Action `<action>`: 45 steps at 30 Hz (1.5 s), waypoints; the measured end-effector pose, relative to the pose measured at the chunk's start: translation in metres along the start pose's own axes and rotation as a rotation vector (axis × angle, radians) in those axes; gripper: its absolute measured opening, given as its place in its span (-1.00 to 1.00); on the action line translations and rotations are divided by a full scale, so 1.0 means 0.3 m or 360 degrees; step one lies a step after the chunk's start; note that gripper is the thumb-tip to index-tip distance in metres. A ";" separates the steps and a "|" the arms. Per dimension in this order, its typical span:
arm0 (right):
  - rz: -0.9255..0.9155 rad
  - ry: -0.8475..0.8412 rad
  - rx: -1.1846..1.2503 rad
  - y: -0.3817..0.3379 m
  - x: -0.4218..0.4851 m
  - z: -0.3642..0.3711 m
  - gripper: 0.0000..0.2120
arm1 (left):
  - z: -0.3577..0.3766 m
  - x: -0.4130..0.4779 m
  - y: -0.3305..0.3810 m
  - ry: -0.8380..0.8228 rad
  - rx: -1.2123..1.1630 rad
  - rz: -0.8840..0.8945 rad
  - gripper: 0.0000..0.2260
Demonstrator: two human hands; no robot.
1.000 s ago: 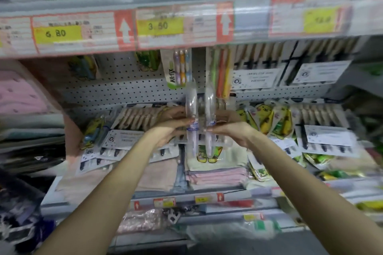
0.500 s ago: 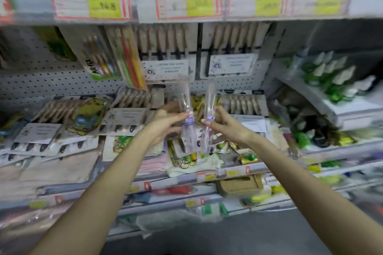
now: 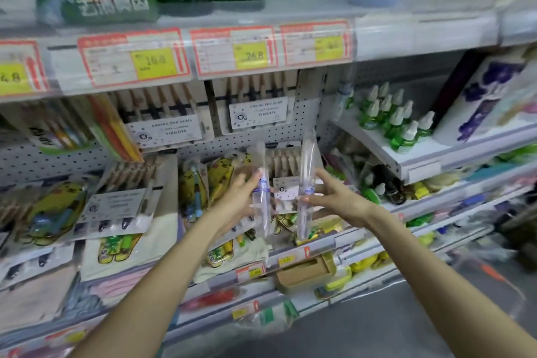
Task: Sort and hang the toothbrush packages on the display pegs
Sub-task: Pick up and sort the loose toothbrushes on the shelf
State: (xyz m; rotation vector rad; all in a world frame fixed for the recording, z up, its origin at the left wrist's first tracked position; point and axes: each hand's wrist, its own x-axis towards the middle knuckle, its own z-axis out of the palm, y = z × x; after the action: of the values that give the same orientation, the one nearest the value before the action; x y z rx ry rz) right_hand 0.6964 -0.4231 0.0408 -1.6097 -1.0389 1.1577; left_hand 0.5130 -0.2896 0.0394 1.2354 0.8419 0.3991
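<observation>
Holding two clear toothbrush packages upright, near the pegboard (image 3: 308, 107). Left hand (image 3: 236, 202) pinches the left package (image 3: 261, 197) at mid-length; right hand (image 3: 337, 197) pinches the right package (image 3: 305, 171) the same way. Long axes near vertical, tops leaning slightly apart. Packages side by side, not touching.

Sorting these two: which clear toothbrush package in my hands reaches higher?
The right package, held by the right hand: its top stands higher in the picture than that of the left package in the left hand.
</observation>
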 end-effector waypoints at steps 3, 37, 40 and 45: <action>-0.0072 0.0027 0.0081 -0.017 -0.008 -0.048 -0.73 | 0.060 0.037 0.010 0.0111 -0.0051 0.0014 -0.63; -0.0901 -0.0057 0.0040 0.044 0.046 -0.609 -0.73 | 0.571 0.160 -0.039 0.0289 -0.0033 0.0536 -0.72; -0.0984 0.0014 0.0087 0.030 0.058 -0.601 -0.75 | 0.562 0.147 -0.028 0.0325 0.0137 0.0535 -0.79; -0.0945 0.0124 0.0157 -0.005 0.066 -0.598 -0.74 | 0.577 0.130 -0.003 0.0361 0.0225 0.0540 -0.84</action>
State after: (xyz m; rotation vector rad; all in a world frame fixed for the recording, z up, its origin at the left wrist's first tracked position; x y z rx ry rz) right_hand 0.8740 -0.4356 0.0709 -1.1409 -1.2713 0.7232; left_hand 0.6669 -0.3778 0.0404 1.4891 0.8641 0.7754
